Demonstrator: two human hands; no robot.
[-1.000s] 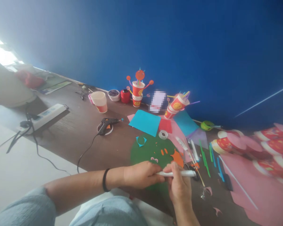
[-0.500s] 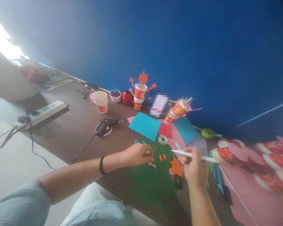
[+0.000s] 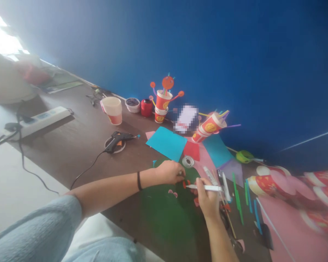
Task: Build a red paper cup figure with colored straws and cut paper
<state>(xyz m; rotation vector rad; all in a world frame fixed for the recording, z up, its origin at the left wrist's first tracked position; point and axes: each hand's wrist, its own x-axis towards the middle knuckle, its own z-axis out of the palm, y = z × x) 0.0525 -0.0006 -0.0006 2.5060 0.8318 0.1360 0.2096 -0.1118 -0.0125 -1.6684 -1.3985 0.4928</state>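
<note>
My right hand (image 3: 207, 200) grips a slim white marker pen (image 3: 205, 187), its tip pointing left at a small orange paper piece (image 3: 184, 184) on the green mat (image 3: 169, 214). Close to that tip, my left hand (image 3: 171, 171) is curled with its fingertips together. A small pale thing shows at those fingers, too small to name. Little pink paper pieces (image 3: 172, 193) lie below the left hand. A white tape roll (image 3: 188, 161) and a blue paper sheet (image 3: 166, 143) lie just beyond the hands.
A black glue gun (image 3: 118, 141) and a power strip (image 3: 43, 120) are at left. Paper-cup figures (image 3: 164, 100) (image 3: 211, 125) and a paper cup (image 3: 113, 111) stand along the blue wall. Green sticks (image 3: 237, 200), pink paper (image 3: 297, 225) and red cups lie at right.
The right hand has brought the marker left and down, onto the small orange pieces. My left hand has shifted right, nearer the tip. The larger orange paper scrap no longer shows beside the right hand.
</note>
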